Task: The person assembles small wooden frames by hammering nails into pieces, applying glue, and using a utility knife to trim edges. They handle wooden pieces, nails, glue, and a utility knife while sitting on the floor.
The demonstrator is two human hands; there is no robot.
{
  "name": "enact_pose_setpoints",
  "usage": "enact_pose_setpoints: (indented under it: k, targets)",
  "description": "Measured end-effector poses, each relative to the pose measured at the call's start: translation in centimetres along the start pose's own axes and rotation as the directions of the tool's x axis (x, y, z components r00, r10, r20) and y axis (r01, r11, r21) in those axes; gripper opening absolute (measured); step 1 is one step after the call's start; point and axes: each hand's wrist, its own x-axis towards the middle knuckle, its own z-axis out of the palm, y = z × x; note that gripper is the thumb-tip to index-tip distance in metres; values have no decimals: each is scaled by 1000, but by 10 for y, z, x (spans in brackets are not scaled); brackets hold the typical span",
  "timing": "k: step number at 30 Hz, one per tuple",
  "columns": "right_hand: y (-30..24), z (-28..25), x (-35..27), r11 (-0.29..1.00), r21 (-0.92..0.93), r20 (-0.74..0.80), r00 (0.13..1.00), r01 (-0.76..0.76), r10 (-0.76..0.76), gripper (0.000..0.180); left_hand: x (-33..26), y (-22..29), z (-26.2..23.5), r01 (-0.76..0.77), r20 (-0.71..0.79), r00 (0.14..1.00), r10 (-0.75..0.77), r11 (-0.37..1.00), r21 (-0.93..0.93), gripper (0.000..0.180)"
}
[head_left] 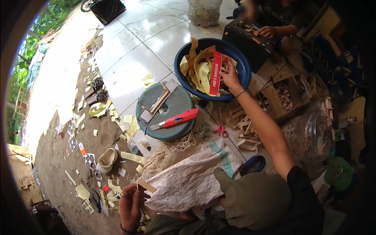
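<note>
My left hand is closed on a small flat tan wooden piece, held at the edge of a white woven sack across my lap. My right hand reaches into a dark blue basin of yellow and brown sheet scraps. Its fingers close at the edge of a red strip with white print; the fingertips are partly hidden. Between my hands stands a round grey-green stool. A red utility knife, a metal strip and a thin wooden frame lie on it.
Pink-handled scissors and small wooden frames lie right of the stool. Behind them is a box of wood bits. A clog and scraps litter the ground at left. Another person's hand works at far right.
</note>
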Motion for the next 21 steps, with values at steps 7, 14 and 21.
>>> enact_pose_setpoints:
  k: [7, 14, 21]
  targets:
    - [-35, 19, -23, 860, -174, 377, 839, 480, -392, 37, 1, 1, 0, 36, 22, 999, -36, 999, -11, 25]
    - [-34, 44, -28, 940, -298, 602, 797, 166, 50, 52, -1, -3, -5, 38, -1, 999, -38, 999, 17, 24]
    - [-22, 34, -18, 955, -243, 547, 837, 168, -8, 66, -1, -10, -5, 79, 11, 997, -79, 997, 2, 24]
